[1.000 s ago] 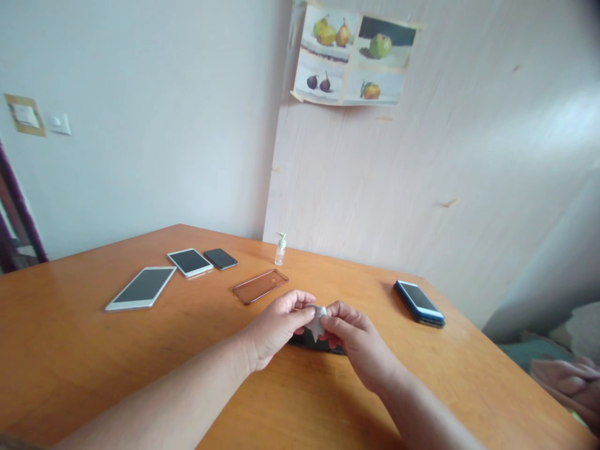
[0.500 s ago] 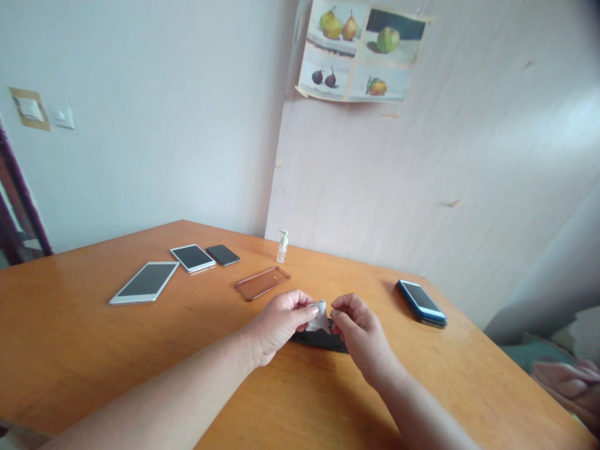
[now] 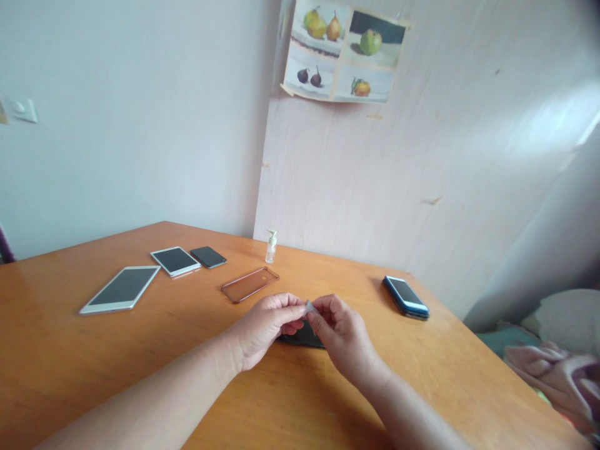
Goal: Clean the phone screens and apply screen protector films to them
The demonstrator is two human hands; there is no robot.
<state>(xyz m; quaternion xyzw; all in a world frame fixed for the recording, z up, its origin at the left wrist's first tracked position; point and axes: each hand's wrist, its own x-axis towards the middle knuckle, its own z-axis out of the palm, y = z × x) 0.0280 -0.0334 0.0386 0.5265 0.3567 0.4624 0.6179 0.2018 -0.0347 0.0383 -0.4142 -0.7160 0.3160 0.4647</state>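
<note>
A small grey-white cloth is pinched between the fingertips of my left hand and my right hand. Only a little folded tip of it shows; the fingers cover the rest. Both hands are closed, with their fingertips almost meeting. Just below them a black phone lies on the wooden table, partly hidden by the hands. Beyond my left hand rests a clear brownish phone case.
Behind the case stands a small pump bottle. To the left lie a large white tablet, a smaller white tablet and a dark phone. On the right, a white-faced phone sits atop a dark stack. A wall borders the table.
My right hand has come in to the left and now grips the cloth too. Less of the cloth shows between the fingers. The view has turned slightly right.
</note>
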